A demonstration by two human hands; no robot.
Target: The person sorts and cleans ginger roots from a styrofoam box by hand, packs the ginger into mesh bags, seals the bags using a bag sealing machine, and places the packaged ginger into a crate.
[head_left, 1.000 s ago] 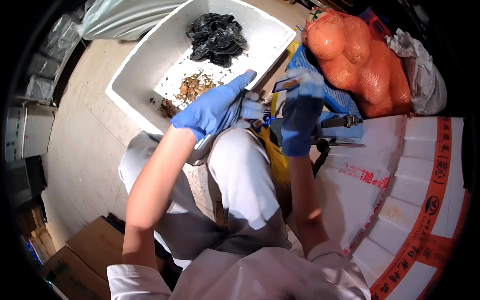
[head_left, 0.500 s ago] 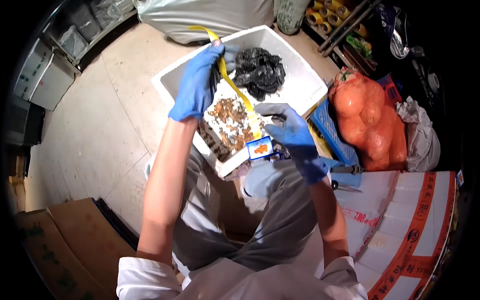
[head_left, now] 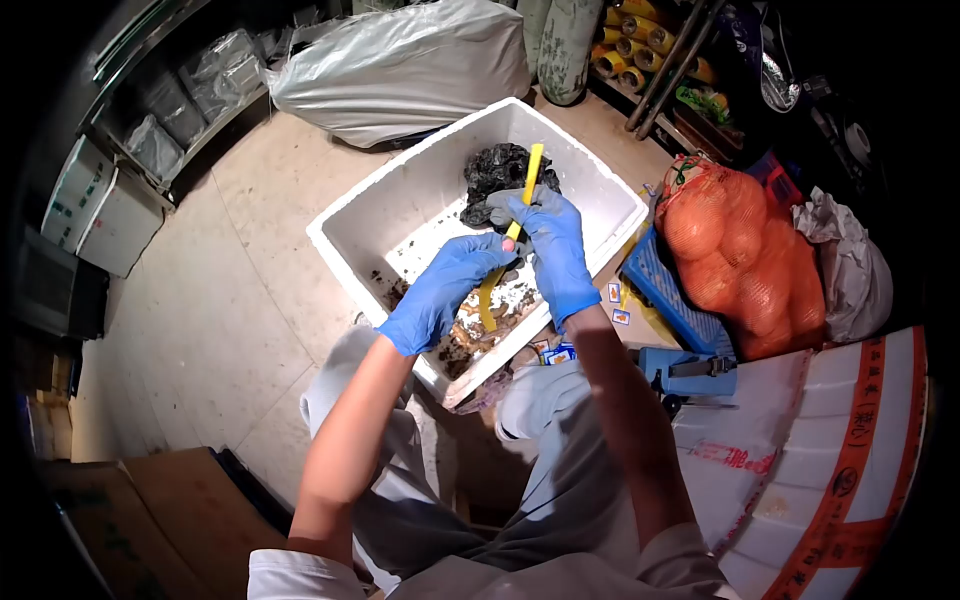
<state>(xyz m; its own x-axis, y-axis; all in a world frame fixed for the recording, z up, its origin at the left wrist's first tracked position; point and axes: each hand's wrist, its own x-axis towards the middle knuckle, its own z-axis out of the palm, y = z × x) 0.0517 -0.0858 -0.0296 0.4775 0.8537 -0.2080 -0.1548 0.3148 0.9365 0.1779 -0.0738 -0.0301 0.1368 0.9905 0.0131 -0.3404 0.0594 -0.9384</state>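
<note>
A yellow strip (head_left: 533, 175) runs between my gloved hands over a white foam box (head_left: 345, 240). My left hand (head_left: 445, 285), in a blue glove, pinches it at mid-length. The lower part hangs into the box. My right hand (head_left: 555, 240), also gloved, is closed around the strip just above, and its upper end sticks up past the fingers. Beneath, brown clumps (head_left: 480, 335) and dark specks lie on the box's floor. A crumpled black plastic bag (head_left: 490, 175) sits at the far end, partly behind my right hand.
Small blue-edged picture labels (head_left: 558, 354) lie beside the box's near right side. To the right are a blue plastic basket (head_left: 668, 290), an orange mesh sack (head_left: 740, 255) and a taped white carton (head_left: 790, 450). A large silvery sack (head_left: 400, 70) lies behind the box.
My left hand has come down and toward the right hand, which has risen to take the strip. The strip's blue-edged label, earlier beside my right hand, no longer shows there.
</note>
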